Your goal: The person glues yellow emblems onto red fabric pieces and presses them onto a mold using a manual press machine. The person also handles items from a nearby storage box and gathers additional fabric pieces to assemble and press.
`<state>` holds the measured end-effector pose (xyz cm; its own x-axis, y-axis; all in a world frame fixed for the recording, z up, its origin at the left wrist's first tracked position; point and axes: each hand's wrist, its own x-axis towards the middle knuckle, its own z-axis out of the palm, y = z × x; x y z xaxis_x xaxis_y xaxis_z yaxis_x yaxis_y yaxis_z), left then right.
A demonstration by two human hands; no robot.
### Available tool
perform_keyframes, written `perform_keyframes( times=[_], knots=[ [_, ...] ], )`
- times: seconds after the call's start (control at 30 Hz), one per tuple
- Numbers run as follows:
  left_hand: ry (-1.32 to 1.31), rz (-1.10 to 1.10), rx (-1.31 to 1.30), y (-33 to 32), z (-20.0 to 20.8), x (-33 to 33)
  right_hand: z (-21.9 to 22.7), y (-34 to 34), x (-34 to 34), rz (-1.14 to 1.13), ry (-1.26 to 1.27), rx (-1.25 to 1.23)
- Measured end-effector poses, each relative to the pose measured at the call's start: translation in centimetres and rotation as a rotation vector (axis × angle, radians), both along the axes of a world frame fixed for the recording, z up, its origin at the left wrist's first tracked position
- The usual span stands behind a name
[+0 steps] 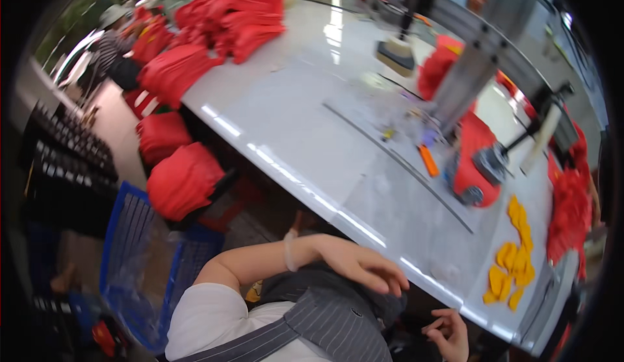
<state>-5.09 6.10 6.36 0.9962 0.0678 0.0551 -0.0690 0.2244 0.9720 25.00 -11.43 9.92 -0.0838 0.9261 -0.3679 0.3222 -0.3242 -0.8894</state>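
Note:
My left hand (pixel 364 268) hangs palm down in front of my apron (pixel 338 326), close to the table's near edge, with nothing in it. Its fingers are loosely stretched and a little apart. To the right, my right hand (pixel 450 337) is beside the same edge, its fingers half curled and its thumb apart, and I see nothing between them. Both hands are off the white table (pixel 292 115). On the tabletop at the right, nearest to my right hand, lie several yellow fabric pieces (pixel 513 264). Beyond them rests a red fabric piece (pixel 473 142) under round grey press parts (pixel 491 163).
Piles of red fabric (pixel 234 17) cover the far left; more red bundles (pixel 185 180) sit beside the table. A blue crate (pixel 120 251) stands lower left. A metal ruler (pixel 403 163), an orange-handled tool (pixel 428 160) and a grey post (pixel 481 56) occupy the table. Other people work beyond.

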Motion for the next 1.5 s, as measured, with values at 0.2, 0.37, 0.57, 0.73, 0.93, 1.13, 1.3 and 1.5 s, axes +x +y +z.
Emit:
perform_keyframes(
  times=[0.2,0.37,0.57,0.73,0.93,1.13,1.3,1.5],
  knots=[
    [0.024,1.187,-0.033,1.0,0.8,-15.1,-0.8,1.8,-5.1,0.252,0.093,-0.035],
    [-0.284,1.986,-0.214,6.4,-4.4,-29.1,-2.2,4.1,-10.7,0.445,-0.074,0.034],
    [-0.488,2.463,-0.391,11.9,-6.6,-53.6,-2.1,7.3,-16.3,0.650,-0.113,0.111],
    [0.600,2.797,0.723,15.9,-5.0,-60.2,-3.2,10.3,-19.9,0.573,-0.103,0.149],
    [1.547,2.440,1.504,16.5,4.3,-55.5,-2.1,14.4,-24.0,0.546,-0.151,0.156],
    [1.385,2.328,1.258,17.8,3.2,-60.9,-3.8,17.2,-24.8,0.453,-0.084,0.090],
    [1.431,2.067,1.327,19.2,5.9,-63.2,-4.2,18.0,-25.1,0.412,0.001,0.019],
    [1.692,1.931,1.367,21.0,9.0,-61.0,-3.7,18.1,-25.5,0.363,0.037,-0.048]
  ],
)
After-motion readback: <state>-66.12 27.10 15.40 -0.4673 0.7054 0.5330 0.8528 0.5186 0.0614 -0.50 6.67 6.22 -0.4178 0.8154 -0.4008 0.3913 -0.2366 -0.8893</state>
